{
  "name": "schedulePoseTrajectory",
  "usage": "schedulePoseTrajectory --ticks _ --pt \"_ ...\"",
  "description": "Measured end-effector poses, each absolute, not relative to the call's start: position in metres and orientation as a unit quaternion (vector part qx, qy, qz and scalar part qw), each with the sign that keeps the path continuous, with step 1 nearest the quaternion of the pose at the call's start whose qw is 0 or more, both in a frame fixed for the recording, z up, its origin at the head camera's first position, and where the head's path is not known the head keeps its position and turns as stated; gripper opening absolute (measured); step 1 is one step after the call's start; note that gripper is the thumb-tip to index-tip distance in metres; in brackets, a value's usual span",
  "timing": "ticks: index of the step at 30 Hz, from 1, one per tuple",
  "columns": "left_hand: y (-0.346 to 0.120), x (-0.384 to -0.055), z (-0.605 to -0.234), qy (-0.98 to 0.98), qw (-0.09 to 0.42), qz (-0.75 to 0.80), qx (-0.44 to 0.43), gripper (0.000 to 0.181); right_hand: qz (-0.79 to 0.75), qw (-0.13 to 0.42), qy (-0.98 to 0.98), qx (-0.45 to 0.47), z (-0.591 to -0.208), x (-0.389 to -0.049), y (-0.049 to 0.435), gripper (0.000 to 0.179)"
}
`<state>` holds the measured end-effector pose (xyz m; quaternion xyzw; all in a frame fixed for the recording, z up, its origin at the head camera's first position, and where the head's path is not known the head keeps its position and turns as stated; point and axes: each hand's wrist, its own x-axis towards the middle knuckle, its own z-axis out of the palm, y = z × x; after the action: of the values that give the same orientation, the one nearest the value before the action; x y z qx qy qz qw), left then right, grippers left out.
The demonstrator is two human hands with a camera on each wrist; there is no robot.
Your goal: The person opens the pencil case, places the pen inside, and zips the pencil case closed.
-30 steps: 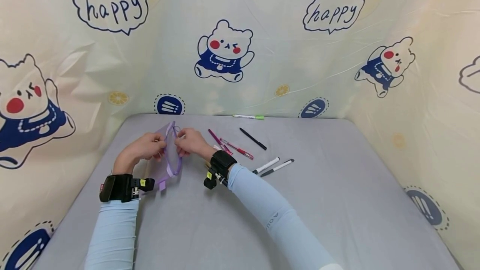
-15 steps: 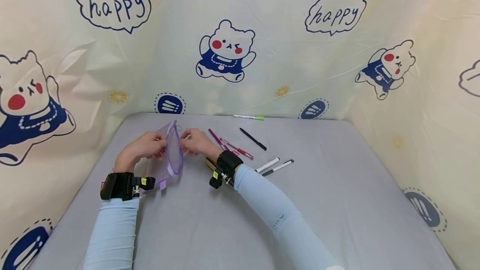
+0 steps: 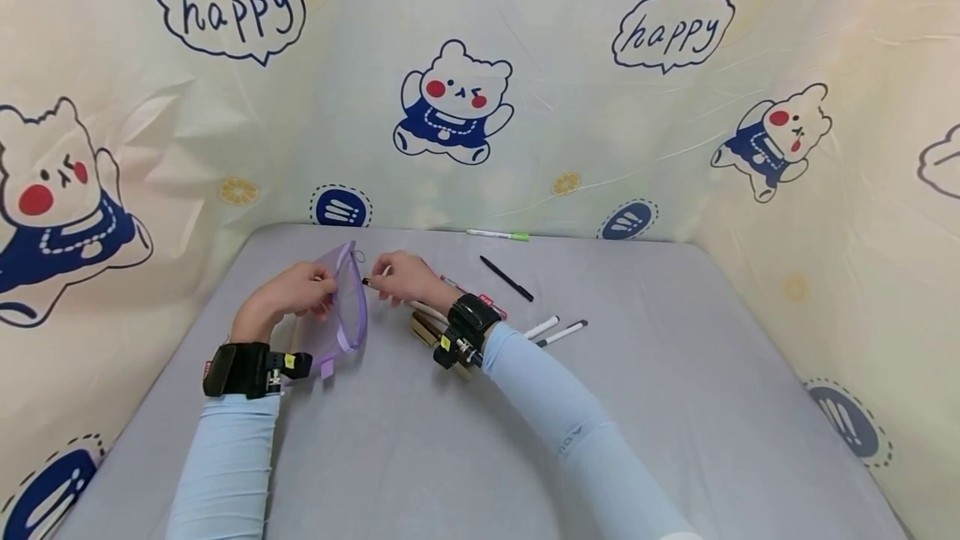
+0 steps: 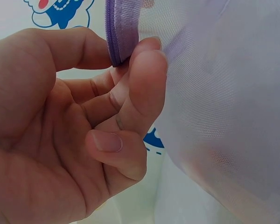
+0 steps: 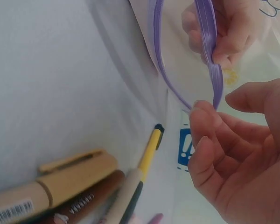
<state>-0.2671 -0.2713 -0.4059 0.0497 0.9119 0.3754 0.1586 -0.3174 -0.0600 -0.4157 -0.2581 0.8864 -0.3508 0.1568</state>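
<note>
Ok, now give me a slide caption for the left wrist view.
Left hand pinching the purple zippered edge of a sheer mesh pouch.

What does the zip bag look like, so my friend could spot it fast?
Find the grey table, then look near its far left corner, at the left hand. The zip bag is what that hand pinches by the rim. Unlike the slim pens nearby, it is see-through mesh edged with a purple zip.

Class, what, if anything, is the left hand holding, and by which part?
The purple mesh pouch, pinched by the left hand at the zippered edge of its opening.
</note>
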Motion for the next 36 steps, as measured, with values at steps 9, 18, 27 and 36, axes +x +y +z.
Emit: schedulePoseTrajectory --ticks 9,18,27,36 --pt "-0.27 -0.267 -0.403 0.911 0.16 0.376 0.049 0.022 -0.331 0.161 0.893 -0.258 -0.415 -0.32 -0.055 0.013" --pt "-0.272 -0.268 -0.406 0.907 0.158 0.386 0.052 0.022 -0.266 0.138 0.917 -0.262 -0.416 -0.322 -0.052 0.017" --pt "-0.272 -0.267 -0.408 0.906 0.158 0.388 0.054 0.02 -0.221 0.12 0.935 -0.252 -0.43 -0.33 -0.051 0.019" --pt "-0.271 -0.265 -0.407 0.907 0.153 0.388 0.057 0.021 -0.197 0.099 0.948 -0.228 -0.446 -0.332 -0.053 0.014"
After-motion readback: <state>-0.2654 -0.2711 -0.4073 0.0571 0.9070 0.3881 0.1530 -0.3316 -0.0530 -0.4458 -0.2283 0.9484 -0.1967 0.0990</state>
